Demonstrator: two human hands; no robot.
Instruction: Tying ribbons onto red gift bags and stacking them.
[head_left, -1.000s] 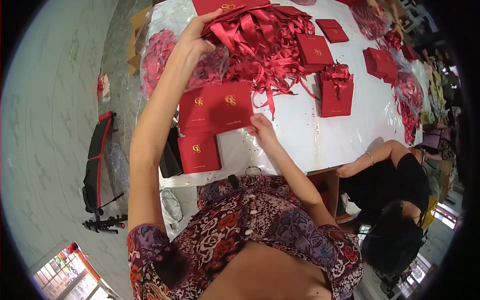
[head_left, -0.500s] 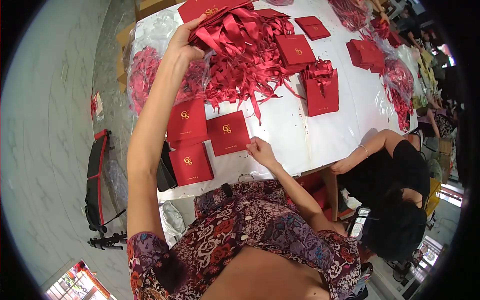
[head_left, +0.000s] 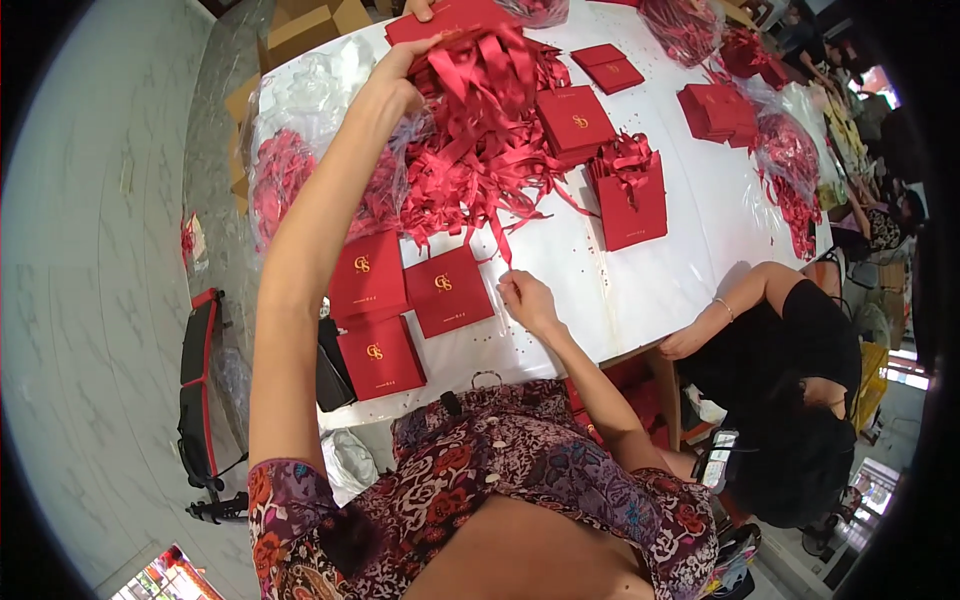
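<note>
My left hand (head_left: pixel 395 85) reaches to the far side of the table, closed on the edge of a stack of red paper bags (head_left: pixel 440 85) with satin ribbon handles hanging off it. Below lies a heap of loose red ribbons (head_left: pixel 450 190). My right hand (head_left: pixel 528 302) is curled in a pinch near the table's front edge, just right of a flat red bag (head_left: pixel 450 292) with a gold emblem. A ribbon end comes down to its fingertips; whether they grip it is hard to see. Two red piles, one upper (head_left: pixel 368 275) and one lower (head_left: pixel 382 358), lie to the left.
Another person's hand (head_left: pixel 418 10) touches red bags at the far edge. Plastic-wrapped ribbons (head_left: pixel 285 185) lie at left. More red bags (head_left: pixel 578 122) and a ribboned bag (head_left: pixel 632 205) stand right of the heap. A person in black (head_left: pixel 790 400) sits at my right.
My right hand has come off the flat bag's right edge and sits just beside it. My left hand has shifted slightly right with the stack. Another person's hand now shows at the far edge.
</note>
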